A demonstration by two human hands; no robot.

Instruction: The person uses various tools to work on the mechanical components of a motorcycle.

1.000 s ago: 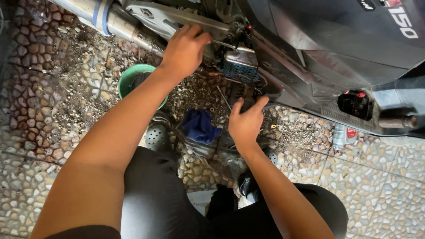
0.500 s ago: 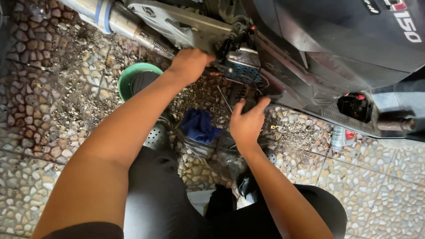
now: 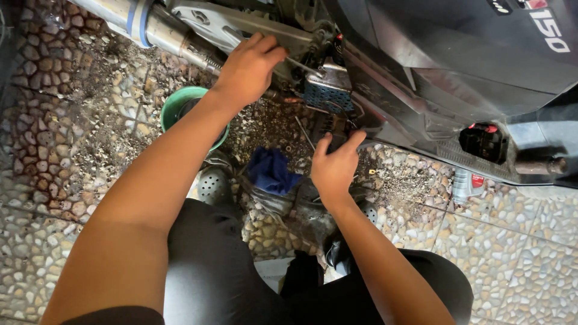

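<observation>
Crouching beside the motorcycle's underside, the person is keeping both hands at the foot peg (image 3: 327, 90), far centre; the left hand (image 3: 248, 67) is curling shut around a thin metal tool (image 3: 301, 65) there; the right hand (image 3: 334, 165) is spreading open, fingertips touching the dark parts just below; a blue rag (image 3: 271, 170) is lying near on the pebbled floor (image 3: 72, 120).

a bucket (image 3: 180, 105) stands on the floor (image 3: 54, 150) left of a cloth (image 3: 272, 170), with an exhaust pipe (image 3: 153, 27) behind it. the footrest (image 3: 328, 93) sits behind the cloth, between the left hand (image 3: 250, 66) and the right hand (image 3: 334, 165). a small bottle (image 3: 465, 183) lies far right, under the motorbike body (image 3: 445, 66).
</observation>
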